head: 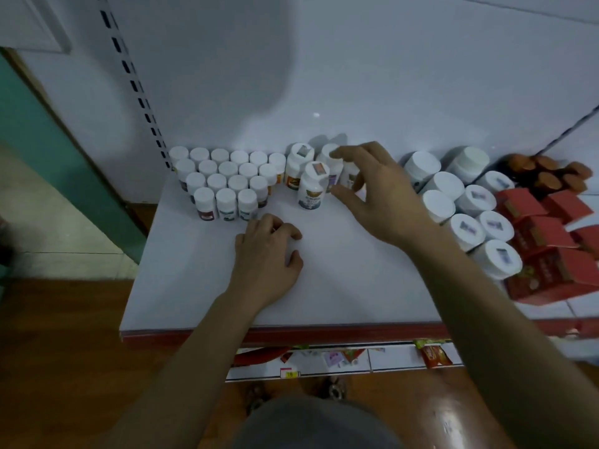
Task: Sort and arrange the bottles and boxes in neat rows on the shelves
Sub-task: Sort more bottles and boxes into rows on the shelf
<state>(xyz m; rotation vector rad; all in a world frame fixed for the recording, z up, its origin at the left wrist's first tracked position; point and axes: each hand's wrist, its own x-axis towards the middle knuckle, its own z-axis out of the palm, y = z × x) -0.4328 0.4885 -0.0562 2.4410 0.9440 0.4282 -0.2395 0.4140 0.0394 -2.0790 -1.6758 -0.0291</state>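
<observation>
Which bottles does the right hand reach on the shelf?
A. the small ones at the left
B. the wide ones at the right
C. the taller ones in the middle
C: the right hand curls thumb and fingers round a taller bottle, between the small bottles and the wide bottles.

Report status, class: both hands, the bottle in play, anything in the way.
Left hand idle on shelf, holding nothing. Right hand curled round white-capped bottle. Sticker-capped bottle close in front.
</observation>
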